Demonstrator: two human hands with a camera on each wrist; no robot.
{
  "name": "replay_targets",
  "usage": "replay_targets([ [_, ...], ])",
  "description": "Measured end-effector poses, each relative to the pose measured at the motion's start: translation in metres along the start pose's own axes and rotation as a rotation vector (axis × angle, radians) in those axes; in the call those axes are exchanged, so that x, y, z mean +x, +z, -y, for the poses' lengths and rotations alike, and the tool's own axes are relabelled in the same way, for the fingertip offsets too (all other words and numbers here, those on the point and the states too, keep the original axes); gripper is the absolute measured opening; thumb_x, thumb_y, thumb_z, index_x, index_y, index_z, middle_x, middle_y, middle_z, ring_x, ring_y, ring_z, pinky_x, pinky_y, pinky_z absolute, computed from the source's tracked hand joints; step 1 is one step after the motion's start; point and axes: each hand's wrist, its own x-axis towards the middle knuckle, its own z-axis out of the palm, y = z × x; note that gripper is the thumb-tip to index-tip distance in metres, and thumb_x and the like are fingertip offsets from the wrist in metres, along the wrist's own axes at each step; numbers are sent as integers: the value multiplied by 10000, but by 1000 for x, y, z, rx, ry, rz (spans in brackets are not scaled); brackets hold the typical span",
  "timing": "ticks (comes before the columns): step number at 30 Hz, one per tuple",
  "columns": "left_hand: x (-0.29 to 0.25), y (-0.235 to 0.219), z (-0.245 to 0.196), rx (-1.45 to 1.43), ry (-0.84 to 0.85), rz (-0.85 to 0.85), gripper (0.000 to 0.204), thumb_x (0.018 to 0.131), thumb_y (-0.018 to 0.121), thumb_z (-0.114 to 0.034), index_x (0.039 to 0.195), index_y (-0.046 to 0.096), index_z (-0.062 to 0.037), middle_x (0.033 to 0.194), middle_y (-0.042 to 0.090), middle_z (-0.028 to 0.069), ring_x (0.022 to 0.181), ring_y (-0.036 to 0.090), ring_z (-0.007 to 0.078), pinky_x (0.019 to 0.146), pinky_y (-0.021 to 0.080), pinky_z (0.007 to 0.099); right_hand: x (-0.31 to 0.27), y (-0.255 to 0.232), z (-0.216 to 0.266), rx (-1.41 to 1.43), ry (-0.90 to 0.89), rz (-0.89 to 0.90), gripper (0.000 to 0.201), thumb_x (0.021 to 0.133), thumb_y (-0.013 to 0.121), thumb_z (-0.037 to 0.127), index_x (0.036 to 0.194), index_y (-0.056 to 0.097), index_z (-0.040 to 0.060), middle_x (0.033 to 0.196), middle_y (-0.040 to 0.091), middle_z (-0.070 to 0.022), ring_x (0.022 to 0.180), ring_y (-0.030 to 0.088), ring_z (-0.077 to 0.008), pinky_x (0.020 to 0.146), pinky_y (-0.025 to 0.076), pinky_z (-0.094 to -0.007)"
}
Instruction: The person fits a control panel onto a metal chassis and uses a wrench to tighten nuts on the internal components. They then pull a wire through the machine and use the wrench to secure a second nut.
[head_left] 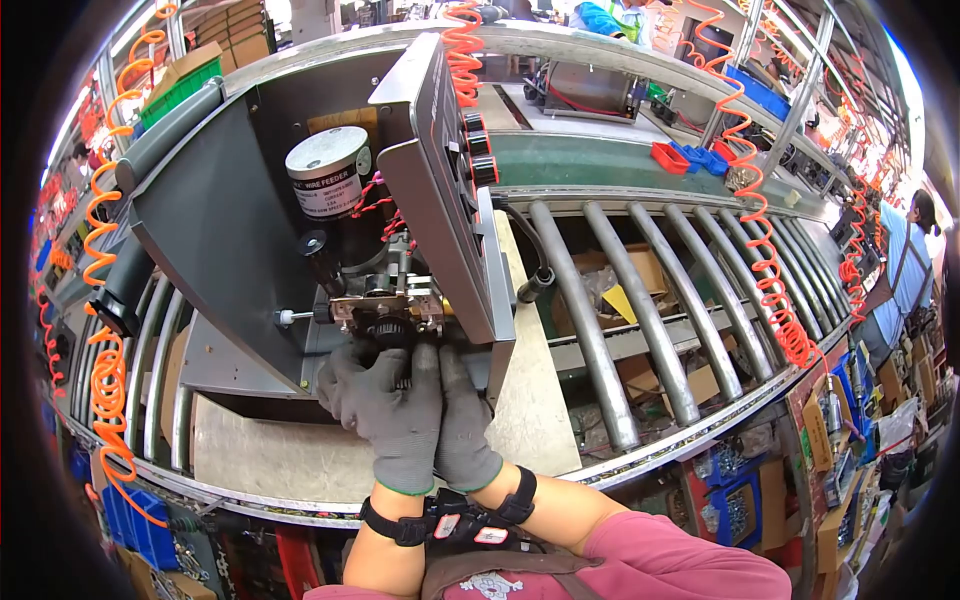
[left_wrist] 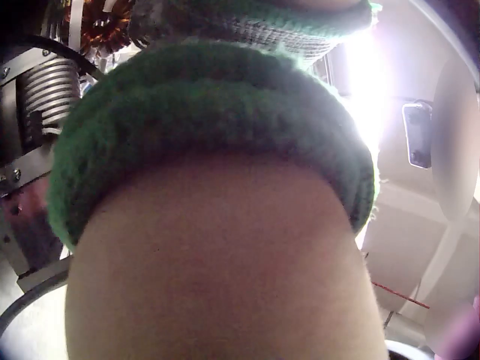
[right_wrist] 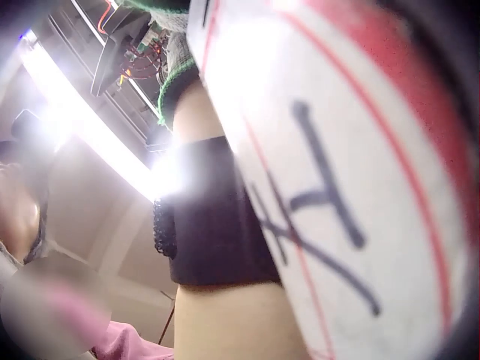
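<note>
A grey metal machine housing [head_left: 215, 230] stands on a board, holding a white-topped wire feeder motor [head_left: 327, 175] and a metal drive mechanism [head_left: 385, 300] with a black knurled wheel [head_left: 388, 331]. Both hands wear grey gloves and are side by side at the lower front of that mechanism. The left hand [head_left: 388, 405] has bent fingers at the black wheel; what they touch is partly hidden. Beside it, the right hand [head_left: 462, 420] reaches up with its fingertips under the mechanism's right part. In the left wrist view a green glove cuff [left_wrist: 217, 112] covers most of the work.
The board [head_left: 540, 400] lies on a roller conveyor [head_left: 610, 330]. A black cable with a connector [head_left: 537, 285] hangs right of the housing. Coiled orange hoses [head_left: 110, 370] hang at both sides. Blue parts bins [head_left: 140, 525] stand below, and another person [head_left: 900, 270] is at far right.
</note>
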Motion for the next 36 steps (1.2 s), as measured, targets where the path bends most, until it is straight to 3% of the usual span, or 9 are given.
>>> replay_targets([
  [2, 1, -1, -1, -20, -20, -1, 197, 692, 711, -285, 789, 725, -115, 913, 582, 104, 927, 491, 293, 868, 351, 415, 2, -4, -5, -18, -16, 6, 328, 983, 462, 265, 1211, 557, 50, 1066, 617, -58, 921, 573, -87, 771, 481, -232],
  [4, 4, -6, -7, 8, -40, 76, 175, 735, 721, -217, 799, 706, -55, 950, 576, 135, 910, 515, 285, 808, 376, 402, 3, -5, -7, -39, -28, 12, 325, 981, 467, 264, 1206, 559, 48, 1066, 617, -57, 919, 573, -91, 771, 481, -234],
  [13, 1, -1, -2, 24, -19, -20, 168, 719, 721, -228, 797, 715, -79, 924, 573, 130, 890, 513, 285, 816, 367, 390, 1, 3, 0, 54, -28, -13, 303, 973, 488, 246, 1172, 569, 34, 1061, 615, -63, 913, 573, -102, 764, 482, -245],
  [19, 4, -7, -9, 23, -34, 83, 168, 725, 712, -223, 820, 715, -84, 915, 579, 127, 893, 516, 284, 814, 373, 394, 1, 0, -4, 58, -41, -19, 295, 971, 488, 231, 1171, 571, 31, 1069, 611, -61, 921, 573, -105, 768, 485, -250],
  [22, 2, -2, -6, 15, -24, 33, 170, 727, 710, -219, 828, 713, -82, 913, 582, 123, 890, 516, 283, 808, 378, 393, 0, 1, -2, 103, -14, 5, 295, 972, 484, 222, 1176, 570, 27, 1076, 609, -60, 925, 572, -105, 774, 485, -249],
  [25, 2, -1, -6, 61, 4, 20, 168, 719, 721, -215, 811, 711, -75, 922, 579, 121, 896, 515, 283, 807, 380, 390, 2, -3, -3, 7, -53, 12, 307, 973, 484, 230, 1192, 562, 30, 1077, 608, -61, 931, 570, -103, 778, 484, -245],
  [27, -1, 0, -1, 44, -6, 9, 168, 715, 727, -213, 804, 711, -72, 931, 576, 118, 903, 514, 282, 810, 380, 391, 2, -3, -4, -95, -37, 11, 356, 942, 480, 351, 1131, 550, 57, 1045, 589, -94, 929, 581, -161, 822, 481, -308],
  [30, -2, 3, 2, 20, -16, -30, 170, 705, 739, -214, 784, 707, -66, 944, 573, 112, 910, 511, 281, 821, 377, 395, 0, 2, 1, 12, 31, -1, 350, 941, 484, 349, 1123, 553, 58, 1042, 587, -88, 927, 581, -161, 817, 481, -310],
  [36, -2, 3, 0, 38, -10, -9, 193, 715, 739, -231, 748, 686, -48, 972, 567, 126, 935, 497, 288, 849, 359, 408, 1, -1, 1, -46, -8, 39, 370, 946, 479, 345, 1162, 530, 48, 1050, 584, -85, 935, 582, -162, 832, 481, -319],
])
